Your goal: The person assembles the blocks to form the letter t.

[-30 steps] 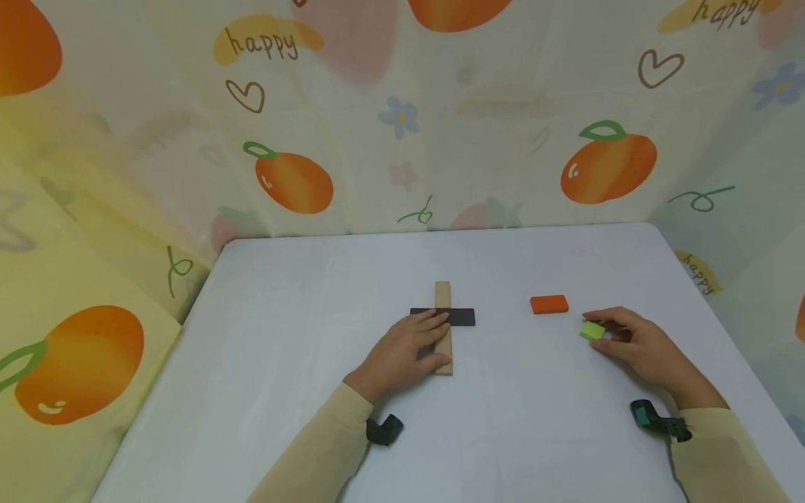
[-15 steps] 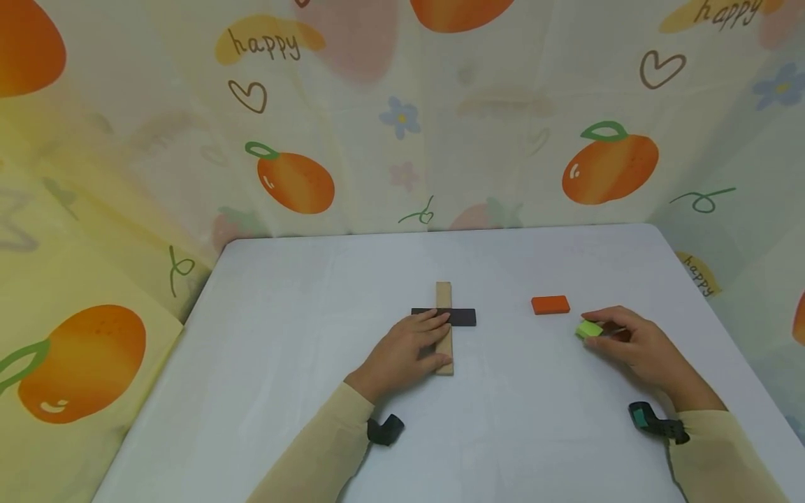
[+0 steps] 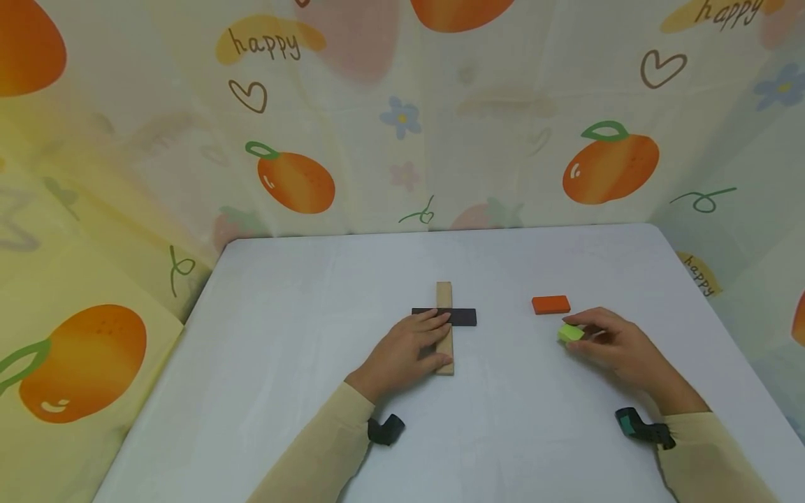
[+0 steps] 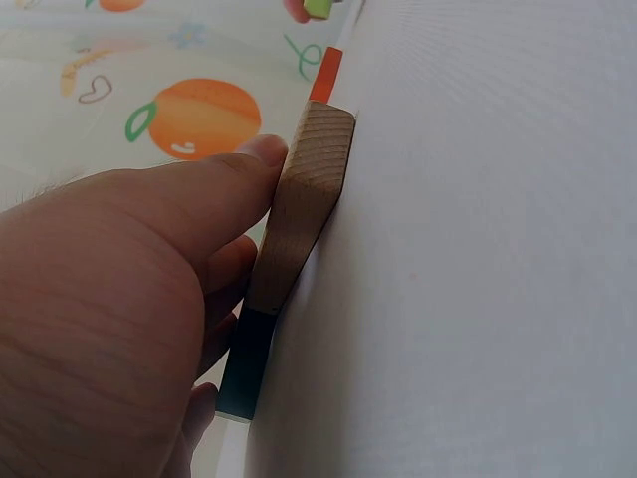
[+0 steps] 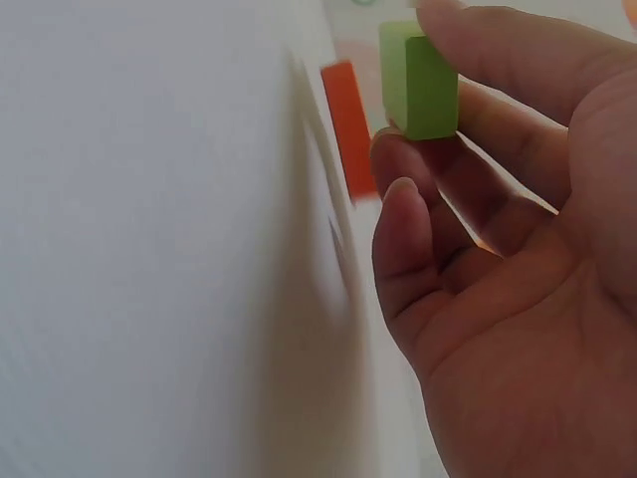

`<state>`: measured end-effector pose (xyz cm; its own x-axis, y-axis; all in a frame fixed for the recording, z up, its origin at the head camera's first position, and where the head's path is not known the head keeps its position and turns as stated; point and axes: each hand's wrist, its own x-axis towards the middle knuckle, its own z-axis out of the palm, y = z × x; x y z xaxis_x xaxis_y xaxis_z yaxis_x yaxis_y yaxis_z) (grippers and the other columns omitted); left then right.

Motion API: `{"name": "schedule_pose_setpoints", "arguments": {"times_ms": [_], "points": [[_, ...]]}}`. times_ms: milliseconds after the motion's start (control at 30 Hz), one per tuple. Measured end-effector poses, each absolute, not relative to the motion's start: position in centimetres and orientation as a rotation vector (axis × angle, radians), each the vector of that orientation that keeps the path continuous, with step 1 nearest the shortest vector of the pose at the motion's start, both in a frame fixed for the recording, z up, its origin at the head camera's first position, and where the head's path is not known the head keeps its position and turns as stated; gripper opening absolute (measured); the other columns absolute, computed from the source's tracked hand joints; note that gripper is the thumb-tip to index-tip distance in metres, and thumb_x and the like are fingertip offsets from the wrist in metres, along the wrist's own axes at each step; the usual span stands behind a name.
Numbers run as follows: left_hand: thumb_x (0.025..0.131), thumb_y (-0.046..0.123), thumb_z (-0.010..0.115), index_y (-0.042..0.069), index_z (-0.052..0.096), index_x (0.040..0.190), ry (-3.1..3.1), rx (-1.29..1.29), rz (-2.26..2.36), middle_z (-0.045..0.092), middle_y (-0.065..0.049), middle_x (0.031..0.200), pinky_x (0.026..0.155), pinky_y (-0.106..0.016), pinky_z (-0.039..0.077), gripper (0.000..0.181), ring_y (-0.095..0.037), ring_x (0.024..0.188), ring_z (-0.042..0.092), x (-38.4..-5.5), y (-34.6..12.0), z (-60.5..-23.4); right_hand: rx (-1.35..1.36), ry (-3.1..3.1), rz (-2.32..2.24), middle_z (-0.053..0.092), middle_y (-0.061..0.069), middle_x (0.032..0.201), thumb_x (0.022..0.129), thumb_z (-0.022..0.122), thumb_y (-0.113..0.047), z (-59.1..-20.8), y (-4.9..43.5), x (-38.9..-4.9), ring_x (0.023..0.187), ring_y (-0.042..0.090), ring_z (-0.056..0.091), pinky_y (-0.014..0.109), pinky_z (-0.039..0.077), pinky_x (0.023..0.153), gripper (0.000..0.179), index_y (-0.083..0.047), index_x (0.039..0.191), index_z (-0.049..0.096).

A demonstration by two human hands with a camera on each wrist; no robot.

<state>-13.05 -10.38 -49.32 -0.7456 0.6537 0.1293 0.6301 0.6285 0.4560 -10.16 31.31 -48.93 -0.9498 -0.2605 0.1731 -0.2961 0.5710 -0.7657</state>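
In the head view my left hand (image 3: 401, 355) rests over a cross of two flat wooden blocks. Its fingertips touch the black block (image 3: 464, 317), while the thumb lies on the near end of the plain wood block (image 3: 444, 293). The left wrist view shows the thumb on top of the wood block (image 4: 314, 159) and the other fingers partly hidden behind it. My right hand (image 3: 619, 349) pinches a small light green block (image 3: 569, 333) between thumb and fingers. In the right wrist view the green block (image 5: 430, 85) is held off the white tabletop.
An orange-red flat block (image 3: 550, 304) lies on the white table (image 3: 283, 300), just behind the green block and right of the cross. A patterned cloth (image 3: 352, 140) hangs along the table's back edge and both sides.
My right hand has moved left with the green block, closer to the orange-red block. The left hand stays on the cross.
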Motion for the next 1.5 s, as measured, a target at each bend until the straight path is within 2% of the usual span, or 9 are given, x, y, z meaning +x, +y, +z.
{"name": "schedule_pose_setpoints", "arguments": {"times_ms": [233,567,833,1500], "points": [[0.107,0.042,0.073,0.005,0.058,0.156,2.796,1.109,0.757,0.047,-0.003,0.166,0.128,-0.044,0.028,0.064,-0.022,0.158,0.035,-13.0,-10.4,-49.3,0.549,-2.733,1.395,0.069,0.003,0.120,0.095,0.085,-0.003,-48.9,29.5,-9.9,0.098,0.013,0.060,0.017,0.052,0.081,0.035,-0.007,0.129,0.077],[0.107,0.043,0.073,0.006,0.058,0.157,2.795,1.104,0.756,0.047,-0.002,0.167,0.128,-0.043,0.027,0.064,-0.021,0.158,0.035,-13.1,-10.4,-49.5,0.735,-2.624,1.476,0.069,0.005,0.116,0.088,0.089,0.005,-49.2,27.3,-9.5,0.093,0.017,0.061,0.019,0.052,0.077,0.039,-0.003,0.124,0.078],[0.106,0.043,0.074,0.006,0.058,0.157,2.799,1.106,0.752,0.047,-0.003,0.167,0.128,-0.044,0.027,0.065,-0.021,0.159,0.034,-13.1,-10.4,-49.5,0.806,-2.610,1.513,0.069,0.004,0.117,0.087,0.091,0.002,-49.1,25.4,-9.1,0.092,0.018,0.061,0.020,0.054,0.078,0.039,-0.005,0.123,0.079],[0.107,0.043,0.073,0.008,0.058,0.157,2.810,1.099,0.718,0.046,0.000,0.167,0.129,-0.041,0.026,0.063,-0.018,0.159,0.033,-13.1,-10.3,-49.5,1.015,-2.621,1.603,0.071,-0.002,0.113,0.091,0.090,-0.007,-49.4,21.3,-8.7,0.087,0.018,0.063,0.026,0.057,0.075,0.033,-0.006,0.122,0.077]]}}
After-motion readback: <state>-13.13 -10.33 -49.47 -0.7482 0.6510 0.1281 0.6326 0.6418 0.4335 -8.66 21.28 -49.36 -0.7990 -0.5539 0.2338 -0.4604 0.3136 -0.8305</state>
